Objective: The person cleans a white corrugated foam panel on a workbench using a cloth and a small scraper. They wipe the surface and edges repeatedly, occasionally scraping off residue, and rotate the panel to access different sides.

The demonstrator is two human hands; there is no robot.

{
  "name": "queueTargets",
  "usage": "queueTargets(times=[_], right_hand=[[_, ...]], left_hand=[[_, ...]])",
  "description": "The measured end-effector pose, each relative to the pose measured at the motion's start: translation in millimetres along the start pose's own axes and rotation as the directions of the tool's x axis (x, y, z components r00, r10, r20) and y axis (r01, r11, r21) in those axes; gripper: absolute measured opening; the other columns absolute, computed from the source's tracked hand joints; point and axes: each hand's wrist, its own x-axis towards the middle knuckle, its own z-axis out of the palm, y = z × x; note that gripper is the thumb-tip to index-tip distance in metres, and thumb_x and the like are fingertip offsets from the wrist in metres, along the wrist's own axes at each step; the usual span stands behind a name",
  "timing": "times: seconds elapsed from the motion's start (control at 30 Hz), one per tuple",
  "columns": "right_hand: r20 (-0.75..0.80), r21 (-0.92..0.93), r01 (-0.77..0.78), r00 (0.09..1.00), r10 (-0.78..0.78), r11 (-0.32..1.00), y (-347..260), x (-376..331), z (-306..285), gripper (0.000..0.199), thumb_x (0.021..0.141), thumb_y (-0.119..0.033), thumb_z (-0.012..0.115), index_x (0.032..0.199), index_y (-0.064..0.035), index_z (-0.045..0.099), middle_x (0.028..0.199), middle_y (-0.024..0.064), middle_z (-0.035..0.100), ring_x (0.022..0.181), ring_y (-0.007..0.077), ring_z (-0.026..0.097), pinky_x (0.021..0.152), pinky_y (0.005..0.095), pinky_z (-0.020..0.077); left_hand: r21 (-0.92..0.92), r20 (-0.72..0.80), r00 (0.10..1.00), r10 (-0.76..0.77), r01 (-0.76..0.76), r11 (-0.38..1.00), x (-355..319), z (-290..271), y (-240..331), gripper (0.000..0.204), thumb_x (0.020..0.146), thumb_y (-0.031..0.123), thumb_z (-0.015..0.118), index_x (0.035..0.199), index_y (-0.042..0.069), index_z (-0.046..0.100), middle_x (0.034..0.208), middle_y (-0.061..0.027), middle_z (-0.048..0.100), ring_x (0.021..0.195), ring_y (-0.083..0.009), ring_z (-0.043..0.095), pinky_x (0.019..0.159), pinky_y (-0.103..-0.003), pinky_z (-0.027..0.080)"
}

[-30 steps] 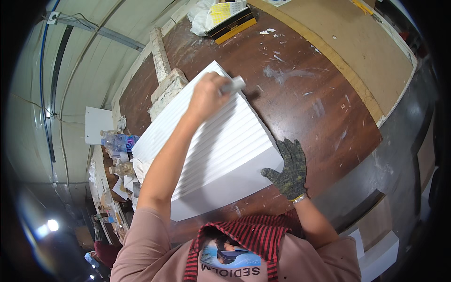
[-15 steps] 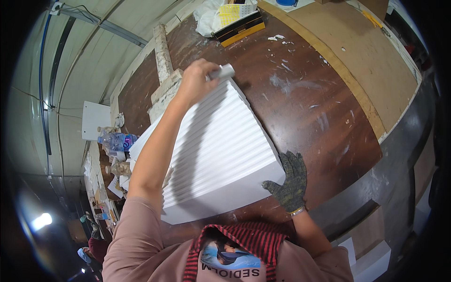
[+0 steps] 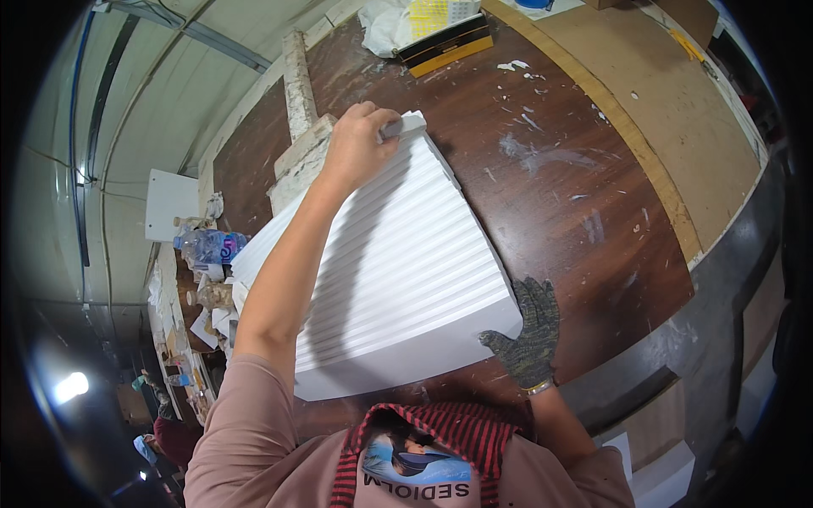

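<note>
Stacked white boards [image 3: 415,262] lie by the tabletop [image 3: 584,245] near edge; left grip [image 3: 360,146] clasps a pale block [image 3: 407,125]; gloved right grip [image 3: 533,334], spread, touches them.

held block [image 3: 408,125] partly hidden, blue object [image 3: 533,3] cropped

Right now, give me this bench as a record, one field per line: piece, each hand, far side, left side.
Piece: white slab-like piece with a ridged top, lying on a dark brown table
Left hand: bare, holding a small pale block at the piece's far end
Right hand: in a dark speckled knit glove, at the near right corner
Far side: black-and-yellow box
Left side: clear plastic bottle
</note>
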Motion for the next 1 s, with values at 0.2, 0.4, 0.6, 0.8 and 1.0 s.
queueTargets(times=[0.2, 0.4, 0.6, 0.8, 1.0], right_hand=[[0.004, -0.015, -0.016, 1.0, 0.017, 1.0, -2, 2, -2, 0.095, 0.066, -0.057, 0.085, 0.137, -0.001, 0.056, 0.138, 0.0213, 0.057, 0.133, 0.0414, 0.048, 0.116, 0.0544, 0.0314], [0.024, 0.008, -0.028, 0.999, 0.027, 1.0, -1, 2, -1, 0.096, 0.065, -0.051, 0.089, 0.139, -0.001, 0.054, 0.144, 0.0215, 0.052, 0.139, 0.0443, 0.042, 0.116, 0.0551, 0.0305], [-0.027, -0.011, 0.013, 1.0, -0.013, 1.0, -1, 2, 0, 0.093, 0.067, -0.058, 0.085, 0.136, -0.0008, 0.057, 0.137, 0.0214, 0.058, 0.132, 0.0409, 0.049, 0.116, 0.0542, 0.0323], [-0.014, -0.019, -0.008, 1.0, 0.008, 1.0, -1, 3, -1, 0.092, 0.067, -0.056, 0.085, 0.135, -0.001, 0.058, 0.136, 0.0207, 0.058, 0.131, 0.0404, 0.05, 0.116, 0.054, 0.0324], [-0.006, -0.017, 0.001, 1.0, -0.001, 1.0, -1, 2, 0, 0.093, 0.067, -0.056, 0.086, 0.136, -0.0021, 0.057, 0.137, 0.0197, 0.058, 0.132, 0.0415, 0.049, 0.116, 0.0544, 0.0318]], left_hand=[[-0.065, 0.283, 0.9, 0.331, -0.326, 0.943, -12, 0, 39, 0.033, 0.074, 0.007, 0.078, 0.106, 0.006, 0.074, 0.099, -0.0104, 0.066, 0.096, -0.0289, 0.064, 0.085, -0.04, 0.053], [-0.054, 0.113, 0.988, 0.105, -0.099, 0.994, -13, 7, 27, 0.031, 0.075, 0.007, 0.075, 0.106, 0.005, 0.074, 0.097, -0.0111, 0.066, 0.093, -0.0279, 0.065, 0.082, -0.039, 0.054], [-0.016, 0.095, 0.982, 0.164, -0.163, 0.986, -8, 3, 16, 0.029, 0.074, 0.006, 0.075, 0.103, 0.004, 0.074, 0.094, -0.0105, 0.066, 0.088, -0.0264, 0.065, 0.078, -0.037, 0.054], [-0.072, 0.211, 0.921, 0.328, -0.32, 0.945, -11, -6, 47, 0.032, 0.072, 0.011, 0.076, 0.104, 0.006, 0.073, 0.096, -0.01, 0.066, 0.092, -0.0272, 0.065, 0.078, -0.039, 0.054], [0.035, 0.058, 0.943, 0.328, -0.33, 0.943, -16, 17, 33, 0.032, 0.073, 0.014, 0.076, 0.104, 0.007, 0.072, 0.098, -0.0088, 0.066, 0.095, -0.0282, 0.065, 0.079, -0.04, 0.054]])
